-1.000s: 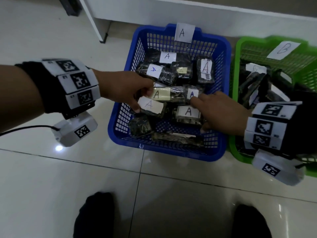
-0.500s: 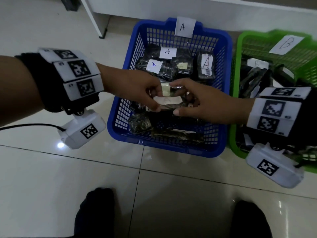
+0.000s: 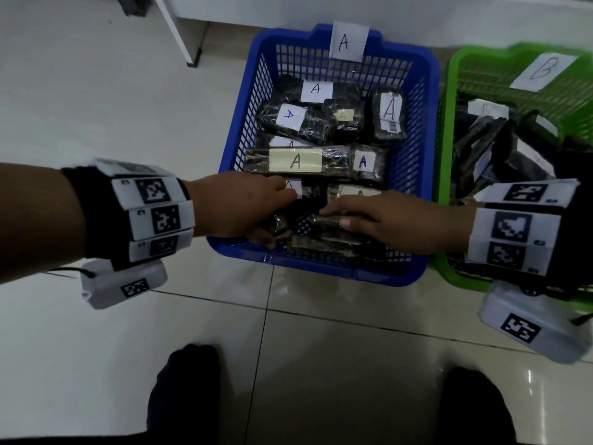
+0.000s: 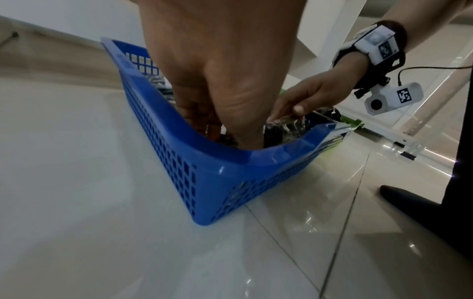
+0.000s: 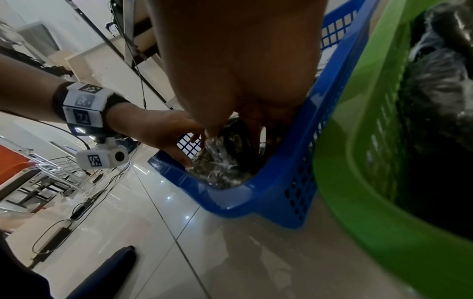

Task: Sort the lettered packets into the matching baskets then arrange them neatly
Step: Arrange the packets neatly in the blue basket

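Glossy pale tiled floor [image 3: 96, 364], thin dark grout lines. Blue perforated plastic basket [image 3: 324, 271] sits directly on it, paper tag "A" on the far rim. Green perforated plastic basket [image 3: 449, 175] just to its right, sides touching or nearly so, tagged "B". White furniture leg [image 3: 179, 30] stands on the tiles beyond. Two dark shoes at the near edge.

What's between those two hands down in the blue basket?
In the head view, a dark packet and bare basket mesh lie between the left hand and right hand.
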A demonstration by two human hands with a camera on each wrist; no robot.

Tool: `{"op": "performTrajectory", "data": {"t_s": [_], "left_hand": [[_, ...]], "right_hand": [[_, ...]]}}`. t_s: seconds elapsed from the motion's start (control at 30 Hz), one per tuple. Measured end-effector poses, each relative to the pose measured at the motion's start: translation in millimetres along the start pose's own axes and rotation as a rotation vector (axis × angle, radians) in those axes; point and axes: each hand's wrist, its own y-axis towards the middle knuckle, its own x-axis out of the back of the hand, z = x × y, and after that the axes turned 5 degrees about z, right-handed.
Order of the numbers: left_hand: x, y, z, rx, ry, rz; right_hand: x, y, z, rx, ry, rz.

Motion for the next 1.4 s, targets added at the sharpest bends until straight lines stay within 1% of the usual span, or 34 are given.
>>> {"op": "performTrajectory", "data": {"t_s": [0.07,0.17,0.23,0.3,0.4,0.5,0.6,0.67,0.73,0.8,0.87,0.9,0.93,1.0,1.1,1.17,1.27,1.4], "left_hand": [[-1.4,-0.6,1.3,0.022,-0.055,-0.009],[4.3,-1.1,6.4,0.043,-0.152,0.056],[12.9,-1.1,12.4,0.039,-0.217,0.102],[21.8,-1.3,18.6,0.023,-0.224,0.116],[23.9,1.4,21.7,0.015,-0.2,0.089],[13.8,2.8,14.3,0.002,-0.228,0.064],[-0.9,5.2,8.1,-0.039,-0.138,0.027],[0.0,5.0,6.9,-0.047,-0.151,0.064],[6.7,4.0,8.6,-0.039,-0.211,0.108],[13.3,3.6,11.5,-0.025,-0.298,0.077],[18.1,4.7,15.4,0.011,-0.421,-0.001],[20.0,5.3,17.0,0.042,-0.448,-0.023],[21.9,5.8,17.8,0.073,-0.413,-0.014],[25.1,6.1,17.3,0.093,-0.212,0.06],[25.0,4.4,13.5,0.056,0.13,0.11],[26.4,3.2,13.4,0.05,0.247,0.121],[26.7,4.4,18.7,-0.003,0.238,0.122],[24.2,3.6,22.6,-0.152,0.179,0.127]], "right_hand": [[-2.4,0.8,-0.8,0.001,-0.028,0.069],[-3.9,2.9,-4.9,-0.018,-0.12,0.115],[-4.3,3.8,-6.6,-0.022,-0.15,0.105],[-4.5,4.4,-6.5,-0.023,-0.158,0.1],[-4.1,4.4,-6.0,-0.033,-0.154,0.099],[-2.7,2.4,-4.7,-0.036,-0.143,0.12],[-1.7,2.2,-2.9,-0.041,-0.164,0.133],[-0.6,2.5,-1.4,-0.038,-0.17,0.115],[2.0,2.5,-0.6,-0.051,-0.174,0.077],[7.2,2.2,-0.4,-0.074,-0.196,0.051],[12.7,2.2,-0.5,-0.084,-0.202,0.067],[15.0,2.3,-0.7,-0.085,-0.207,0.078],[16.4,2.4,-0.6,-0.085,-0.217,0.086],[17.3,2.6,-0.3,-0.083,-0.239,0.09],[16.2,3.9,0.1,-0.087,-0.254,0.093],[15.2,4.8,-0.6,-0.085,-0.244,0.089],[14.6,3.6,-0.3,-0.078,-0.242,0.078],[14.4,1.0,3.3,-0.081,-0.28,0.084]]}}
